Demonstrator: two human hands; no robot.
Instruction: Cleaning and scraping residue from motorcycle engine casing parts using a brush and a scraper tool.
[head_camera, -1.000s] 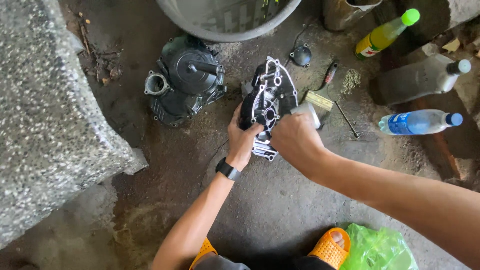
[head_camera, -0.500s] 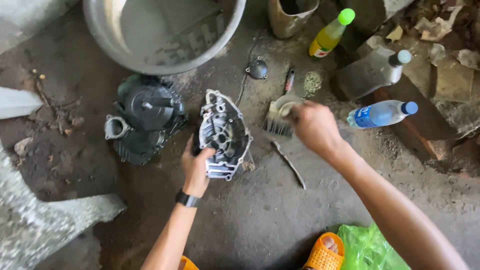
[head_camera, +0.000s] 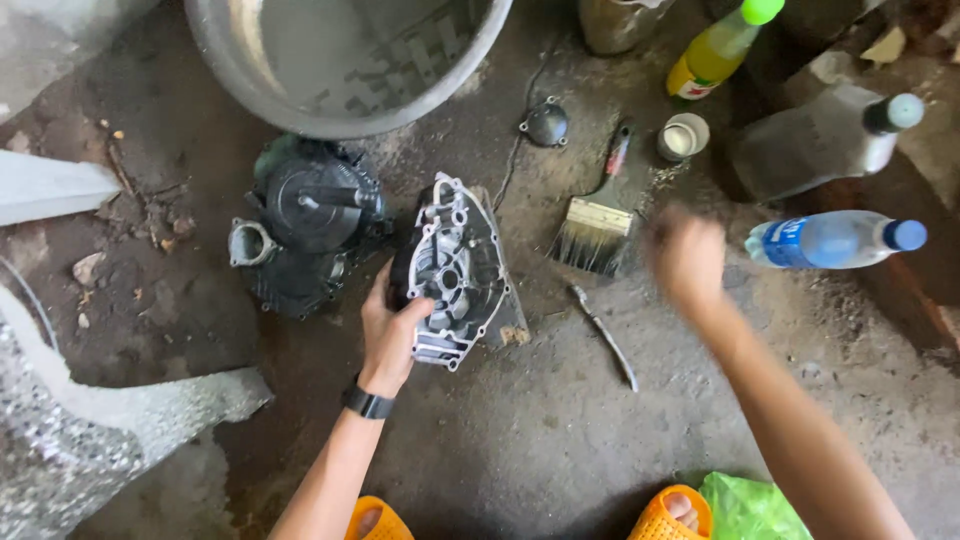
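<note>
Left grip (head_camera: 392, 335) clasps engine cover (head_camera: 455, 270)'s lower-left edge; right hand (head_camera: 688, 258) apart.

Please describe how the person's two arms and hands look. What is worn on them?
Both arms are bare, with no sleeves and no gloves. The left hand has a black watch, or a similar band, round its wrist. The right hand is blurred, and I can see no ring, band or other marking on it or its forearm.
</note>
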